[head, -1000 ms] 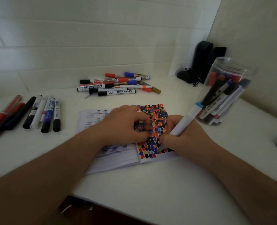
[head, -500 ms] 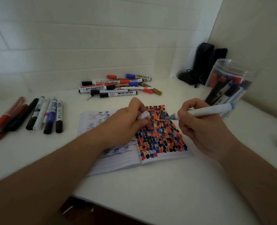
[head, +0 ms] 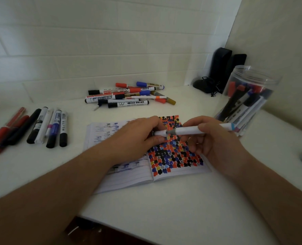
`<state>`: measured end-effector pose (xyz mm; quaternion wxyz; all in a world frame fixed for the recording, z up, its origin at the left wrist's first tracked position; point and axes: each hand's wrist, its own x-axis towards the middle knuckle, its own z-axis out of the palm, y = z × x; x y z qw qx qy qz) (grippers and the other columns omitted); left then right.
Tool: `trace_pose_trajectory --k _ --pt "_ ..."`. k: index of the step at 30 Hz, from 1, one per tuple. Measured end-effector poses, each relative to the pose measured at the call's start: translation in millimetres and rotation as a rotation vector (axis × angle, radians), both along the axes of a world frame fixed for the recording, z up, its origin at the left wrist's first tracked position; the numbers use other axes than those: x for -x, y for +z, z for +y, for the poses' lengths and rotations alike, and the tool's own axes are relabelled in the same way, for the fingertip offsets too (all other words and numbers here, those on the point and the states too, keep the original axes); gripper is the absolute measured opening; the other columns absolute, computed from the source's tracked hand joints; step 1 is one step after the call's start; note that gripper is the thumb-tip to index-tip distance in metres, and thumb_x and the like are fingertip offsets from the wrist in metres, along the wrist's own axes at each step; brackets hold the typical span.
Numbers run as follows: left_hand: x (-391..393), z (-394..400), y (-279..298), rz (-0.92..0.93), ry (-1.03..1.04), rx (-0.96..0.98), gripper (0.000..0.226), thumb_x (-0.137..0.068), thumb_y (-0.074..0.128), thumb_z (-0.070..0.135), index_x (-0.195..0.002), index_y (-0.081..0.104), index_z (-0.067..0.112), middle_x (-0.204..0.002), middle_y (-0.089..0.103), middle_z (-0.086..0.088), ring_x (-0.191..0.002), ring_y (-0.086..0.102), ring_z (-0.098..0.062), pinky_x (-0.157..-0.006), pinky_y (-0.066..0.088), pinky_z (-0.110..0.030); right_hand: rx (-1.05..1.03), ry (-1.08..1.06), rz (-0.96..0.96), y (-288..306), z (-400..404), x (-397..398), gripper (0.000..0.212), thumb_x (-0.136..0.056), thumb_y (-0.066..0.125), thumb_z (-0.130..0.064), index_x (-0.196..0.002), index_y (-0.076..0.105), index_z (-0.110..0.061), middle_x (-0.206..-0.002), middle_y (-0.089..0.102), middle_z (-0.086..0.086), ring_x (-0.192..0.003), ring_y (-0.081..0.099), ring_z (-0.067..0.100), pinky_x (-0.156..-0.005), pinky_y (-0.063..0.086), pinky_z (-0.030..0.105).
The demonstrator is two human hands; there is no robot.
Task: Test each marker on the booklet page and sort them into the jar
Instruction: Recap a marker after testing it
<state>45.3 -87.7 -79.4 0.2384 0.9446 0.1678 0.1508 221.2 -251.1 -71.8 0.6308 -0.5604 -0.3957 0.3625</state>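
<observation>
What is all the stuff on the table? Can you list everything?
marker: one, white with a blue end, held level over the booklet
cap: one, white, at the marker's tip
booklet: one, open, right page full of coloured blots
jar: one, clear, right, markers inside
marker pile: many, mixed colours, back middle
marker row: several, red, black, white, blue, left
black things: dark, back corner
table: one, white
left hand: pinches the cap
right hand: grips the marker

Two bare forearms reach in from the bottom corners, with no sleeves in view. The left hand (head: 137, 134) and the right hand (head: 215, 138) show no rings, and neither wrist carries a watch or band. Fingernails are short and unpainted.
</observation>
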Motion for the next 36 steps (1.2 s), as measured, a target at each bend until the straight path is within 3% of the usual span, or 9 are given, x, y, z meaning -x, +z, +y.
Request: trace_pose_trajectory --k 2,4,9,15,25,29,32,34,36 --pt "0.2 -0.8 -0.6 -0.014 -0.011 -0.016 0.013 -0.1 0.059 0.042 -0.112 0.056 0.035 -0.091 0.057 0.015 -0.081 0.051 -0.004 -0.065 0.036 -0.024 0.025 -0.01 -0.094 -0.6 2.0 3.6 0.011 -0.096 0.054 -0.017 -0.098 0.062 -0.011 -0.085 0.073 0.02 -0.06 0.058 0.028 -0.056 0.047 0.033" --pt "0.3 -1.0 -1.5 -0.048 -0.015 -0.019 0.012 -0.101 0.059 0.039 -0.112 0.057 0.034 -0.09 0.059 0.013 -0.08 0.052 -0.005 -0.064 0.037 -0.024 0.024 -0.043 -0.192 -1.3 3.0 5.5 0.01 -0.104 0.054 -0.013 -0.097 0.06 -0.009 -0.081 0.074 0.015 -0.057 0.059 0.025 -0.051 0.048 0.031" --pt "2.5 -0.3 -1.6 -0.153 -0.003 0.01 0.021 -0.101 0.062 0.031 -0.121 0.064 0.035 -0.091 0.068 0.015 -0.08 0.06 -0.004 -0.068 0.046 -0.023 -0.012 -0.165 -0.238 -1.8 1.7 0.9 0.027 -0.09 0.066 -0.031 -0.1 0.071 -0.006 -0.071 0.071 0.003 -0.057 0.058 0.016 -0.053 0.049 0.022" --pt "1.5 1.9 -5.2 -0.221 0.06 0.001 0.023 -0.1 0.064 0.024 -0.122 0.067 0.03 -0.084 0.066 0.017 -0.074 0.06 -0.002 -0.063 0.038 -0.017 -0.017 -0.156 -0.25 -2.0 5.3 3.5 0.033 -0.085 0.068 -0.038 -0.102 0.074 -0.01 -0.076 0.074 0.002 -0.066 0.062 0.013 -0.058 0.05 0.019" --pt "-0.4 2.6 -5.3 -0.187 0.119 -0.053 0.024 -0.099 0.066 0.024 -0.123 0.066 0.027 -0.088 0.068 0.01 -0.073 0.058 -0.002 -0.064 0.04 -0.025 0.01 -0.15 -0.354 -2.0 10.9 4.8 0.011 -0.097 0.067 -0.025 -0.099 0.074 -0.018 -0.086 0.077 0.003 -0.075 0.065 0.008 -0.067 0.05 0.02" --pt "-1.8 -3.1 -2.4 -0.1 0.028 -0.2 0.036 -0.103 0.057 0.029 -0.139 0.054 0.034 -0.101 0.067 0.008 -0.088 0.056 -0.012 -0.075 0.045 -0.033 0.014 -0.183 -0.489 -1.7 9.5 8.1 0.009 -0.096 0.069 -0.031 -0.096 0.074 -0.023 -0.081 0.072 -0.005 -0.074 0.063 0.002 -0.072 0.05 0.017" --pt "0.8 -2.5 6.0 -0.109 -0.007 -0.279 0.029 -0.103 0.055 0.032 -0.131 0.059 0.03 -0.103 0.063 0.009 -0.093 0.052 -0.012 -0.081 0.044 -0.033 0.042 -0.185 -0.639 -0.9 11.7 20.2 0.028 -0.089 0.066 -0.05 -0.108 0.068 -0.028 -0.09 0.068 -0.015 -0.081 0.062 -0.008 -0.071 0.047 0.005" --pt "10.7 4.3 13.7 -0.134 0.036 -0.299 0.022 -0.102 0.057 0.031 -0.122 0.063 0.025 -0.107 0.058 0.009 -0.096 0.051 -0.01 -0.084 0.044 -0.031 0.067 -0.159 -0.736 -1.0 10.7 25.1 0.061 -0.077 0.059 -0.068 -0.129 0.057 -0.036 -0.092 0.068 -0.021 -0.083 0.063 -0.002 -0.068 0.049 0.009" --pt "29.0 16.7 22.9 -0.136 0.176 -0.297 0.019 -0.101 0.059 0.033 -0.119 0.062 0.026 -0.105 0.056 0.01 -0.093 0.051 -0.009 -0.081 0.043 -0.031 0.096 -0.149 -0.894 -1.6 8.2 26.0 0.071 -0.082 0.057 -0.072 -0.145 0.045 -0.042 -0.096 0.068 -0.024 -0.081 0.06 0.005 -0.07 0.051 0.018"
